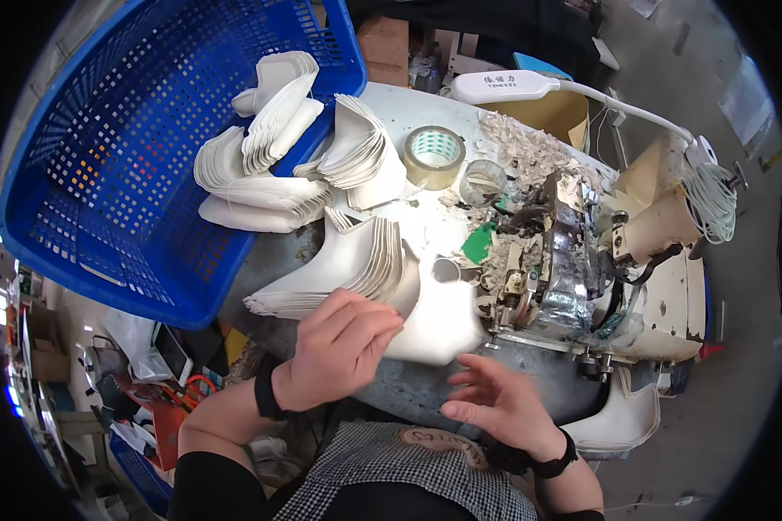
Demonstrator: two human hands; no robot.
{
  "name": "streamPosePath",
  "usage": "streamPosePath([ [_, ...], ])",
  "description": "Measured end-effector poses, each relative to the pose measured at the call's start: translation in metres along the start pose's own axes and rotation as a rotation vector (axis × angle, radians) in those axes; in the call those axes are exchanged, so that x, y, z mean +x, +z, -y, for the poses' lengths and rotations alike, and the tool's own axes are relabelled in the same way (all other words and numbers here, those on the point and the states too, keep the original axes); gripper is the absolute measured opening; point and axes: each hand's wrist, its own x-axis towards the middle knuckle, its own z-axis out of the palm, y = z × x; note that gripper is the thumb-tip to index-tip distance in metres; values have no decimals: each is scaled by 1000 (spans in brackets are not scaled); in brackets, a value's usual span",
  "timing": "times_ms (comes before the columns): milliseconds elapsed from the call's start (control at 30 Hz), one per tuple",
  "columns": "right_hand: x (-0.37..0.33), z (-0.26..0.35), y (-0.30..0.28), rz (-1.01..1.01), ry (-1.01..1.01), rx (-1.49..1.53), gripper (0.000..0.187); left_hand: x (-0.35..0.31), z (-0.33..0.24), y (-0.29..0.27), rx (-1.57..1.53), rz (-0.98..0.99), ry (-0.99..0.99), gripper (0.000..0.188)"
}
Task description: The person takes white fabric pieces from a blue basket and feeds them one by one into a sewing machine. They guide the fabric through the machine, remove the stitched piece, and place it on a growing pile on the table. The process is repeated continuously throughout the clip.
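My left hand (343, 352) has its fingers bent and pressed together beside the right end of a fanned stack of white curved flat pieces (347, 269). Whatever lies between its fingertips is hidden. A brightly lit white surface (439, 317) spreads just right of those fingertips, too glaring to make out in detail. My right hand (504, 406), slightly blurred, is held in front of the machine (565, 269) with its fingers apart and nothing in them. More bundles of white pieces (365, 156) stand farther back, and others (269, 165) lean over the basket's edge.
A large blue perforated basket (148, 269) fills the left. Behind the stack are a tape roll (434, 156) and pale scraps (530, 139). A white lamp (504, 87) on a bent arm hangs over the back. More white pieces (621, 417) hang below the machine at right.
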Motion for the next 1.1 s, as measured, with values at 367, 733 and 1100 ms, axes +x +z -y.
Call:
streamPosePath([
  [367, -27, -9, -6, -575, -402, 396, 41, 27, -34, -1, -653, 188, -93, 23],
  [733, -47, -25, -54, -429, -343, 440, 34, 123, -32, 89, -858, 982, -598, 20],
  [1100, -24, -41, -57, -654, -206, 683, 16, 147, -29, 114, -540, 995, -604, 16],
])
